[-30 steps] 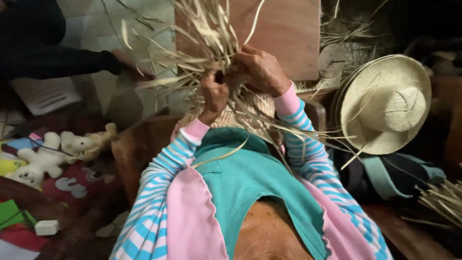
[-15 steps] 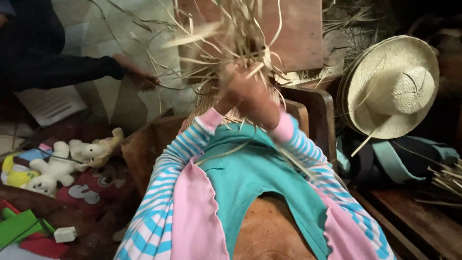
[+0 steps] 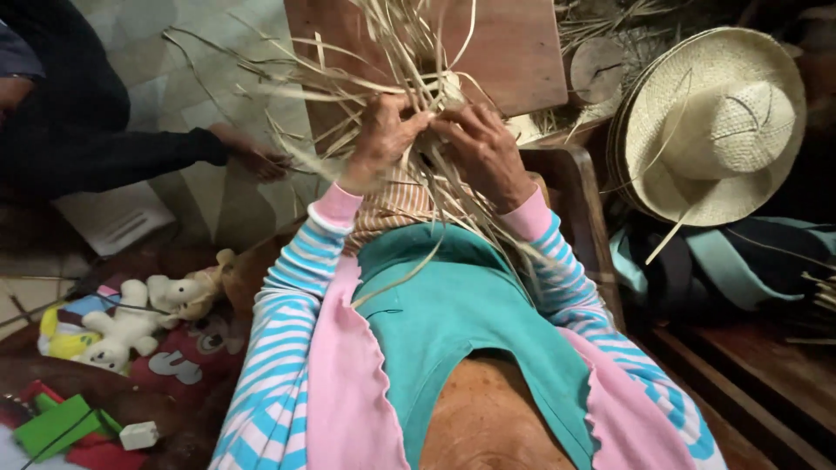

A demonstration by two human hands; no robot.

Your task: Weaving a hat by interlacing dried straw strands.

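Observation:
My left hand (image 3: 379,139) and my right hand (image 3: 481,148) meet in front of my chest, both closed on a bundle of pale straw strands (image 3: 392,65). The strands fan upward and to the left from my fingers, and several hang down over my teal top (image 3: 453,305). A small woven straw piece (image 3: 396,209) lies under my hands against my chest. My sleeves are striped pink, white and blue.
A finished straw hat (image 3: 714,122) leans at the right above folded teal cloth (image 3: 723,261). A wooden board (image 3: 514,43) stands behind the straw. Another person's hand (image 3: 252,157) in a dark sleeve reaches in at left. Stuffed toys (image 3: 139,322) lie at lower left.
My hands have come down from a raised, blurred position and now sit together on the straw. The other person's hand has shifted right, closer to the strands.

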